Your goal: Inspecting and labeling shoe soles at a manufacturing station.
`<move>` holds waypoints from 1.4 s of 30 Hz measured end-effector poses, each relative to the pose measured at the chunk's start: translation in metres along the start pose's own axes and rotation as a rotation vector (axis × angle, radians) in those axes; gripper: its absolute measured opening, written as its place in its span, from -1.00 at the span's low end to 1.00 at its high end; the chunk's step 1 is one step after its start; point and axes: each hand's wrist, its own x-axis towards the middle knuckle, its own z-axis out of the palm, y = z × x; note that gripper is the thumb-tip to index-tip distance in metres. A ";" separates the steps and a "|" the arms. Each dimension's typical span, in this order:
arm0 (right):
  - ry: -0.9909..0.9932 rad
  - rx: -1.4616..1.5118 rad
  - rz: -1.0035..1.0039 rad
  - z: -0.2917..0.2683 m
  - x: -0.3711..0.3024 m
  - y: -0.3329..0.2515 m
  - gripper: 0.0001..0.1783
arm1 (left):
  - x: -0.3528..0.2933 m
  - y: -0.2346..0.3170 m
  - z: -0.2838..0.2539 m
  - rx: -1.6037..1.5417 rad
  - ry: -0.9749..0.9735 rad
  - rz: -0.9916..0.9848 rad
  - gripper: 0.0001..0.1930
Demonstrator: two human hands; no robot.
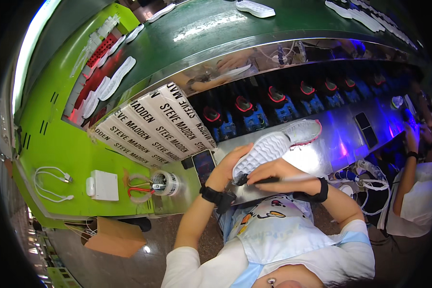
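Observation:
My left hand point(234, 161) is closed around the edge of a white shoe sole point(265, 150), whose wavy tread faces up. My right hand point(279, 171) pinches a slim tool point(269, 180) with a dark shaft, at the sole's near end. A black patch point(240, 179) shows there; whether it belongs to the sole or the tool I cannot tell. Just beyond the sole, a pale grey sneaker point(303, 131) with pink-red trim lies over the metal bench point(321, 158). A phone point(204, 165) with a lit screen leans beside my left wrist.
Black-and-blue shoe uppers point(278, 102) with red collars line a dark recess behind the bench. A printed white carton point(153, 127) stands at left, near a tape roll point(165, 183) holding tools. Beyond runs a green conveyor belt point(206, 26) with soles. A co-worker's arm point(410, 158) is at right.

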 end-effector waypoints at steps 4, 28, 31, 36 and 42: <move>-0.040 -0.213 -0.051 -0.014 -0.003 -0.009 -0.79 | 0.010 0.016 0.015 0.345 -0.020 -0.350 -0.65; 0.459 0.094 0.119 0.022 -0.001 0.005 -0.84 | 0.009 -0.040 0.038 -0.608 -0.020 0.560 -0.36; 0.261 0.552 0.439 0.016 -0.009 -0.009 -0.81 | 0.006 -0.038 0.021 -0.680 -0.044 0.450 -0.34; -0.002 0.283 0.424 -0.013 -0.009 -0.012 -0.83 | 0.004 -0.014 0.022 -0.451 -0.137 0.329 -0.33; 0.025 -0.013 -0.060 -0.026 -0.007 -0.013 -0.89 | 0.011 0.012 0.032 -0.146 -0.116 0.124 -0.44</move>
